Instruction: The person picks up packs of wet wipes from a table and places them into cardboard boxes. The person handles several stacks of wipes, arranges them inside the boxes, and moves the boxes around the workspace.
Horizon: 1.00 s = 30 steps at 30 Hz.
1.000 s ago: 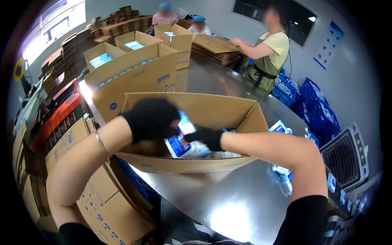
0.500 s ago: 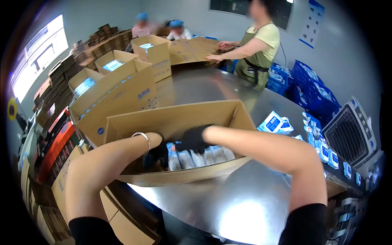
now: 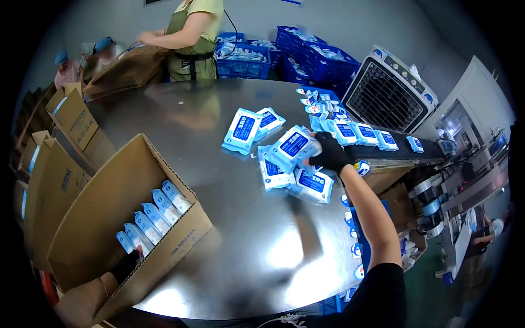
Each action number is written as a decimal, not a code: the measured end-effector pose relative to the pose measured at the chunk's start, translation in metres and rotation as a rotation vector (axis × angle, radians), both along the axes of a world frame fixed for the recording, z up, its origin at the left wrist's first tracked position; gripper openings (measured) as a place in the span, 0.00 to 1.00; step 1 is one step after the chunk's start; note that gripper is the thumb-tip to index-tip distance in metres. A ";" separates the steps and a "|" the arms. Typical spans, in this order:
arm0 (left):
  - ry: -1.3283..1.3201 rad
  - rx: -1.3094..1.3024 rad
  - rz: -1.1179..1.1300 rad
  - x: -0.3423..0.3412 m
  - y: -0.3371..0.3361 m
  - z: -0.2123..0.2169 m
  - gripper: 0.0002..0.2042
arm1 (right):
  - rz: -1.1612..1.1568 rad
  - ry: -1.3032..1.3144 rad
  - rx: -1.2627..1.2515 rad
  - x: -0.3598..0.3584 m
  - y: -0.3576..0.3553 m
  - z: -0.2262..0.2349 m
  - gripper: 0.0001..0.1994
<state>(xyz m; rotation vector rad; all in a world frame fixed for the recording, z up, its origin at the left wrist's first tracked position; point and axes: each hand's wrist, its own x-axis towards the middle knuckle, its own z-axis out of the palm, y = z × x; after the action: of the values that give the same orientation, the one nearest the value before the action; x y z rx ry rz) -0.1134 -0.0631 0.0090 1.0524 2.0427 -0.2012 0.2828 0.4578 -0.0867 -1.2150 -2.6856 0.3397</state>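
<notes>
Inside an open cardboard box [image 3: 188, 232] on the left, a row of light-blue wipes packs [image 3: 146, 223] stands on edge. My left hand [image 3: 127, 264], in a black fingerless glove, reaches into the box at the near end of this row. One fingertip shows by the closest pack; the other fingers are hidden. On the right, my gloved right hand [image 3: 332, 154] grips the right end of a soft wipes pack [image 3: 294, 145], fingers above and thumb below. This pack is tilted over a small pile of similar packs [image 3: 313, 186] on the steel table [image 3: 219, 191].
A conveyor [image 3: 402, 150] carries more packs at the right, with an air cooler [image 3: 385, 93] behind. Filled cartons [image 3: 49, 175] line the left. Across the table a person in a green apron [image 3: 191, 49] handles cardboard [image 3: 126, 71]. Blue crates [image 3: 243, 65] stand beyond.
My view has swung right. Both hands were together over the packs in the box; my right hand has moved out to the pile and taken hold of a wipes pack. My left stays in the box.
</notes>
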 end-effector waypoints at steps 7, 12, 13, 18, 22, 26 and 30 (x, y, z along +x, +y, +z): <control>0.240 0.993 0.500 0.101 0.012 0.114 0.14 | 0.446 -0.847 0.375 -0.028 0.052 -0.002 0.46; -0.114 1.220 0.040 0.200 0.091 0.044 0.17 | 0.655 -0.774 0.190 -0.062 0.074 0.035 0.42; -0.229 1.165 -0.078 0.219 0.111 0.009 0.18 | 0.724 -0.699 0.214 -0.077 0.082 0.043 0.42; -0.141 1.091 -0.071 0.253 0.277 -0.177 0.26 | 0.324 -0.840 -0.405 -0.124 0.106 0.041 0.48; -0.176 0.784 0.394 0.224 0.407 -0.236 0.46 | 0.417 -0.712 -0.616 -0.116 0.116 -0.005 0.46; 0.001 0.695 0.564 0.212 0.441 -0.267 0.33 | 0.521 -0.452 -0.246 -0.057 0.056 -0.004 0.46; -0.705 0.735 0.899 0.217 0.433 -0.245 0.17 | 0.420 -0.118 -0.288 0.028 0.038 -0.061 0.49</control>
<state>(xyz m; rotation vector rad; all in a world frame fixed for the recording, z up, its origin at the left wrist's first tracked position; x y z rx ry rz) 0.1040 0.3699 -0.2361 0.3713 1.7105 1.2678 0.3104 0.4956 -0.1481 -0.7338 -3.0662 0.7558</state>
